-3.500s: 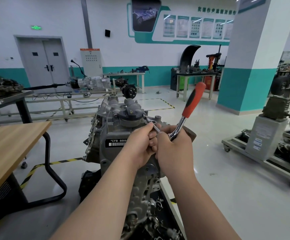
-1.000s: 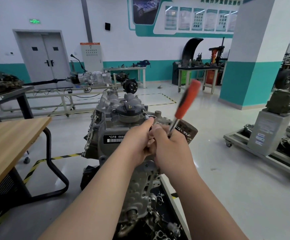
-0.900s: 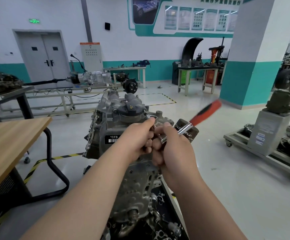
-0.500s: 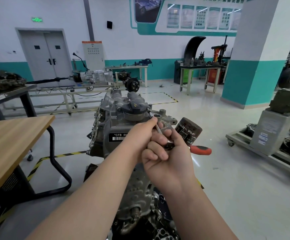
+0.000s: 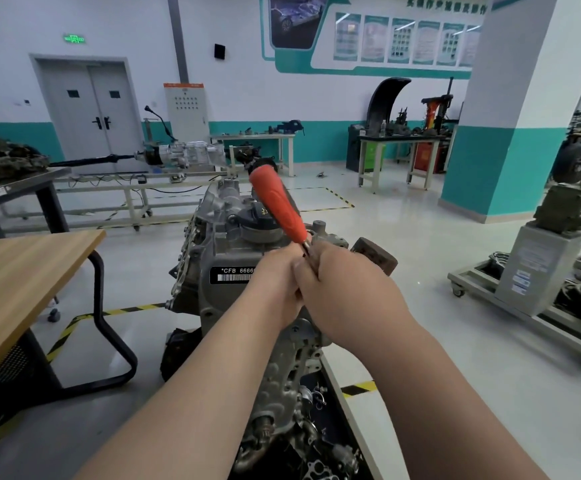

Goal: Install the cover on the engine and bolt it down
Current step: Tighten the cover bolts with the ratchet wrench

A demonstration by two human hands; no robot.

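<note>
The grey engine (image 5: 209, 258) stands on its stand in the middle of the head view, with a black "CFB" label on its near face and a black oil filler cap (image 5: 259, 220) on the cover. My right hand (image 5: 348, 292) grips the metal shank of a ratchet wrench whose orange handle (image 5: 278, 207) points up and to the left, over the cap. My left hand (image 5: 275, 289) is curled against the right one around the wrench's head end. The socket and the bolt are hidden behind both hands.
A wooden table (image 5: 22, 282) with a black tube frame stands to the left. An oil filter (image 5: 374, 256) sticks out at the engine's right. A wheeled cart with a grey unit (image 5: 538, 271) is at the right, and a teal pillar (image 5: 514, 109) stands behind it. Loose metal parts (image 5: 320, 455) lie below the engine.
The orange handle has swung from low on the right, up and over to the upper left. Both hands stayed at the wrench head on the engine's top.
</note>
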